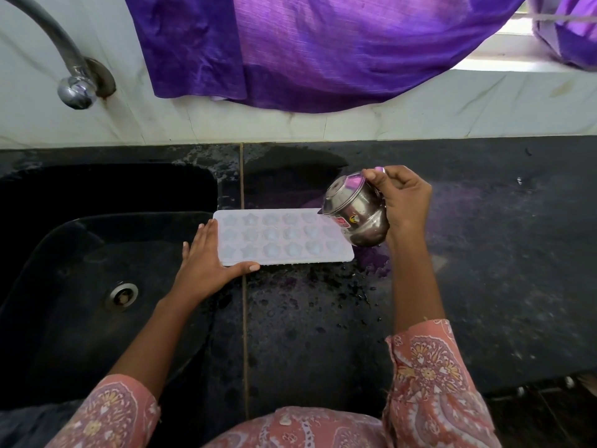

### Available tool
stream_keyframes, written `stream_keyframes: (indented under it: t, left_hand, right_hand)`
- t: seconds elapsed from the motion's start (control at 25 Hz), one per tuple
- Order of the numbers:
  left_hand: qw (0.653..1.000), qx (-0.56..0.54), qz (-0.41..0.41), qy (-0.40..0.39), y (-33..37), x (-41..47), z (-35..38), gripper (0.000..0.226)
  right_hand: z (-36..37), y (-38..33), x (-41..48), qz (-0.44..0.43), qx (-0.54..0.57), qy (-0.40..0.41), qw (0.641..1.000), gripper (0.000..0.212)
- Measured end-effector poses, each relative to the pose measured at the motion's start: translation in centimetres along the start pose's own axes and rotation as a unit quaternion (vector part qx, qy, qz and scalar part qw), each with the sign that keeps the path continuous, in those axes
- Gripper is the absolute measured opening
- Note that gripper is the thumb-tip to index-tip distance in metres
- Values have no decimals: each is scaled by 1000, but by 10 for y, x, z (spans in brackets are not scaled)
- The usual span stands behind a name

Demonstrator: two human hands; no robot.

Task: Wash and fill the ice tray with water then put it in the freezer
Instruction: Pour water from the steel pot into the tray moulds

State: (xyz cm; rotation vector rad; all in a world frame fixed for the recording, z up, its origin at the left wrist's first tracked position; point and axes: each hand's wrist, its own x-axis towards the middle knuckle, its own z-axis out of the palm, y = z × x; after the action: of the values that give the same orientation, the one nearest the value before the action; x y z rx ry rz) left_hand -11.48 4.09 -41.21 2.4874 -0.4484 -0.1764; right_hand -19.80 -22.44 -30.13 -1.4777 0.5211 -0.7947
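A white ice tray (pixel 284 237) with star and round cells lies flat on the black counter, just right of the sink. My left hand (pixel 206 257) rests against its left end, fingers spread along the edge and thumb along the near rim. My right hand (pixel 403 202) holds a small steel pot (pixel 355 211) tilted over the tray's right end, its mouth turned down and left toward the cells. Several cells look wet or filled; I cannot tell how full.
A black sink (pixel 80 270) with a steel drain (pixel 122 295) lies to the left. A metal tap (pixel 74 88) sticks out of the tiled wall above it. A purple cloth (pixel 307 50) hangs over the wall. The counter (pixel 484 253) is wet near the tray.
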Motion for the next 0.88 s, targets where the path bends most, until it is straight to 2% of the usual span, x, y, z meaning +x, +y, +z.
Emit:
stream_keyframes:
  t: [0.88]
  left_hand:
    - [1000, -4, -2, -1, 1, -1, 0, 128]
  right_hand:
    - [-1, -4, -2, -20, -33, -6, 999, 16]
